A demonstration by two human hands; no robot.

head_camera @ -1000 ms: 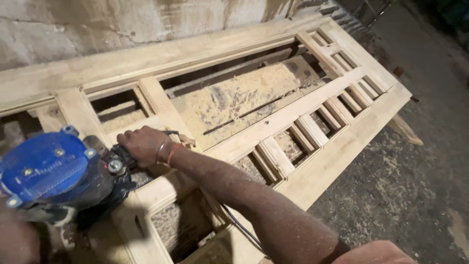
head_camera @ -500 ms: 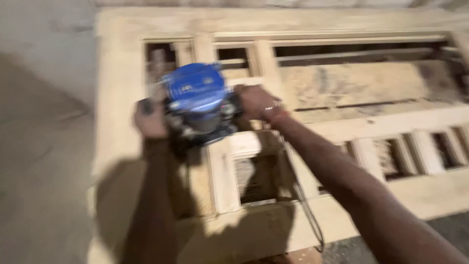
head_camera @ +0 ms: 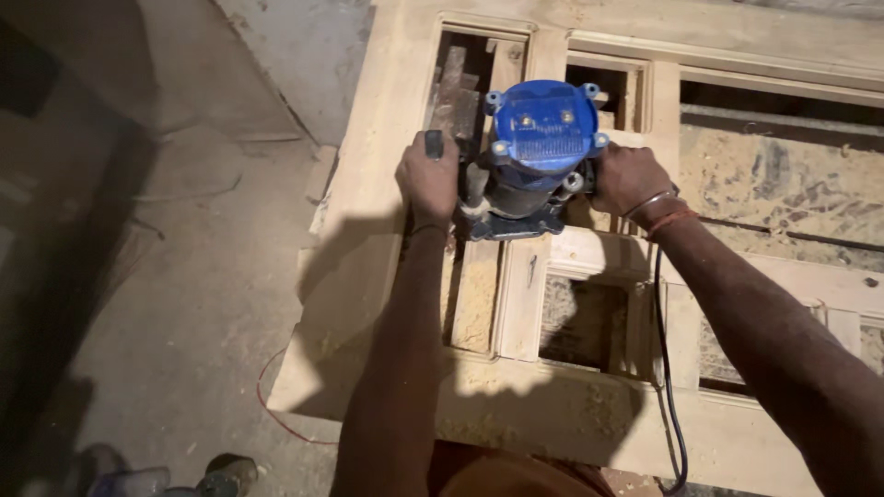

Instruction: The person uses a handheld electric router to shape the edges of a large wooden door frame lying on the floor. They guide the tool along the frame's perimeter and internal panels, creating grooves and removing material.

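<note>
I can't see the bit under the blue router (head_camera: 539,152); its handles are buried in my left hand (head_camera: 429,179) and right hand (head_camera: 628,178), and the door frame (head_camera: 589,419) runs off right.

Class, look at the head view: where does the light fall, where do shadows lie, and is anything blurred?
Head view: sharp on the blue router and both hands; light falls from above on the wooden door frame; the arms cast dark shadows on its near rail; the floor at left is dim.

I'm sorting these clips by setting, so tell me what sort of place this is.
Probably a woodworking shop: both hands grip a blue router on an unfinished wooden door frame, with sawdust lying in its openings.
</note>
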